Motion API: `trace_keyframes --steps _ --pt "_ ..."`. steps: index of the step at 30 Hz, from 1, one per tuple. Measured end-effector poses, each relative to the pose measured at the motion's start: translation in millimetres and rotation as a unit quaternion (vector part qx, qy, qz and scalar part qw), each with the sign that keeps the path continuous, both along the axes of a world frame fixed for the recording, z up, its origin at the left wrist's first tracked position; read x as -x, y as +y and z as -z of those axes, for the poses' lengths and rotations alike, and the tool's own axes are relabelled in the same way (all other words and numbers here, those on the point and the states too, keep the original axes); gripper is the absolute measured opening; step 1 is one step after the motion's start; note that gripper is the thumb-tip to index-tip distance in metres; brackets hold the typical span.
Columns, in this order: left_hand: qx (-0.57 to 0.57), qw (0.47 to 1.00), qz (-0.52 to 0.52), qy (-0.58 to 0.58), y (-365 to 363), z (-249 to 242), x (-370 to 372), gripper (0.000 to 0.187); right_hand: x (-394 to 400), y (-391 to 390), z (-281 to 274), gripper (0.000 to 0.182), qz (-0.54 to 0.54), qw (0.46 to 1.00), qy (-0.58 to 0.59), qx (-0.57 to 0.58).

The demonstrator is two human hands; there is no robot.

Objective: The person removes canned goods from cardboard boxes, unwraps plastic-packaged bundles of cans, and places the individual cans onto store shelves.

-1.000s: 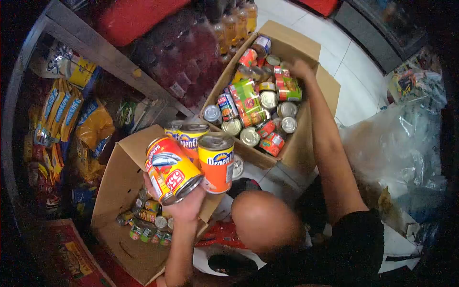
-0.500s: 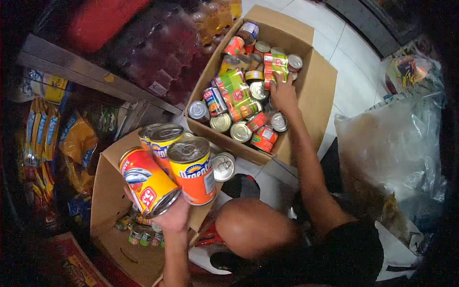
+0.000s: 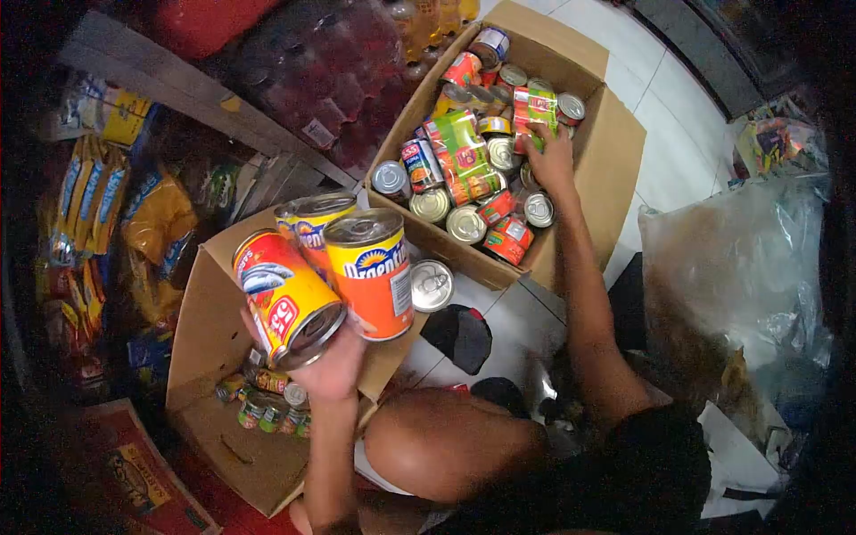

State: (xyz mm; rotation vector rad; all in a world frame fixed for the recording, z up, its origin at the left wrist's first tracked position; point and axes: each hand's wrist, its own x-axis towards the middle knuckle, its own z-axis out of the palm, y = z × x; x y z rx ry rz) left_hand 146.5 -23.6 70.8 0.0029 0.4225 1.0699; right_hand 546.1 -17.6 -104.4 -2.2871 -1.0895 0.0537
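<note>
My left hand is closed under a cluster of large cans, tilted above the lower box. Held in it are a red and yellow 555 sardine can and orange and yellow Argentina cans, with another Argentina can behind. In the upper cardboard box, my right hand has its fingers curled against the lower edge of a red and green wrapped can pack. A similar wrapped pack lies to its left among loose cans. Parts of both hands' grips are hidden.
The lower open box contains small cans. A silver-topped can is beside the held cans. Wrapped bottles and hanging packets are at left; clear plastic is at right.
The view has shifted, so both boxes appear displaced. The cans in my left hand sit slightly higher in view. My right hand stays at the same wrapped pack.
</note>
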Motion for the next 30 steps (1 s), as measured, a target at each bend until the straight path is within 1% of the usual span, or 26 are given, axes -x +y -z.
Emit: trace_keyframes --steps 1,2,3,5,6,7,9,10,11,13,14,16,17,19,20,21,22,23,24,25,26,27,28,29,30 --pt "-0.007 0.999 0.014 -0.035 0 -1 -2 0.068 -2 1 0 0.035 -0.012 0.999 -0.022 -0.03" --pt "-0.012 1.0 -0.007 -0.004 1 -15 -16 0.067 -6 3 2 0.032 -0.025 0.997 -0.045 -0.061" --pt "-0.015 1.0 -0.011 -0.004 2 -19 -21 0.067 -7 3 2 0.032 -0.028 0.997 -0.045 -0.064" --pt "-0.001 0.997 -0.048 0.067 0 -24 -24 0.068 -5 1 2 0.025 -0.036 0.987 -0.063 -0.141" --pt "-0.071 0.987 -0.055 0.134 -1 -21 -23 0.068 -5 1 -2 0.023 -0.035 0.99 -0.035 -0.13" --pt "-0.073 0.986 -0.061 0.138 0 -22 -20 0.068 -3 1 -6 0.023 -0.04 0.99 -0.031 -0.132" --pt "-0.037 0.998 -0.028 0.038 1 -25 -15 0.067 2 -1 -10 0.022 -0.012 0.99 0.053 -0.133" --pt "-0.005 0.998 -0.032 0.047 1 -25 -12 0.067 2 -1 -11 0.022 -0.023 0.989 0.032 -0.14" --pt "-0.004 0.998 -0.035 0.047 0 -24 -9 0.067 3 -1 -11 0.022 -0.026 0.989 0.033 -0.139" --pt "-0.026 0.999 -0.024 -0.006 -2 -16 -3 0.066 4 -3 -16 0.022 -0.023 0.991 0.043 -0.124" --pt "0.025 1.0 -0.016 0.0 -1 -11 2 0.066 5 -3 -19 0.022 -0.023 0.991 0.041 -0.125" --pt "0.023 1.0 -0.012 -0.004 1 -19 -4 0.066 5 -4 -21 0.023 -0.024 0.99 0.081 -0.114" --pt "0.02 1.0 -0.011 -0.006 2 -21 -8 0.066 5 -4 -23 0.023 -0.022 0.99 0.08 -0.116" --pt "0.015 1.0 -0.013 -0.014 4 -24 -15 0.068 3 -1 -21 0.031 -0.015 0.994 0.08 -0.074" --pt "-0.002 1.0 -0.02 -0.015 4 -27 -19 0.068 -1 0 -23 0.032 -0.034 0.999 0.002 -0.037" --pt "-0.018 0.999 -0.027 -0.016 4 -29 -23 0.068 -3 9 -35 0.032 -0.036 0.999 0.001 -0.037" --pt "-0.028 0.999 -0.016 -0.026 3 -29 -23 0.068 -3 27 -54 0.034 -0.026 0.995 -0.047 0.081" --pt "-0.027 0.999 -0.015 -0.024 2 -27 -22 0.068 -1 45 -68 0.035 -0.016 0.976 -0.091 0.197" --pt "-0.072 0.994 -0.022 0.083 1 -23 -20 0.068 6 62 -79 0.035 -0.034 0.987 -0.075 0.138" --pt "-0.118 0.975 -0.032 0.188 2 -19 -18 0.068 11 82 -86 0.035 -0.053 0.994 -0.06 0.077" --pt "-0.06 0.984 -0.057 0.156 2 -16 -18 0.068 11 107 -79 0.039 -0.088 0.993 -0.026 0.073" --pt "-0.059 0.984 -0.059 0.158 3 -17 -16 0.068 15 124 -67 0.045 -0.122 0.99 0.01 0.069" --pt "-0.04 0.995 -0.047 0.078 4 -20 -16 0.067 31 130 -63 0.045 -0.124 0.99 0.011 0.068" --pt "-0.02 0.999 -0.035 -0.006 5 -21 -16 0.066 46 134 -59 0.05 -0.111 0.99 -0.008 0.088" --pt "-0.021 0.999 -0.036 -0.007 5 -22 -16 0.066 56 138 -56 0.056 -0.099 0.989 -0.029 0.108"
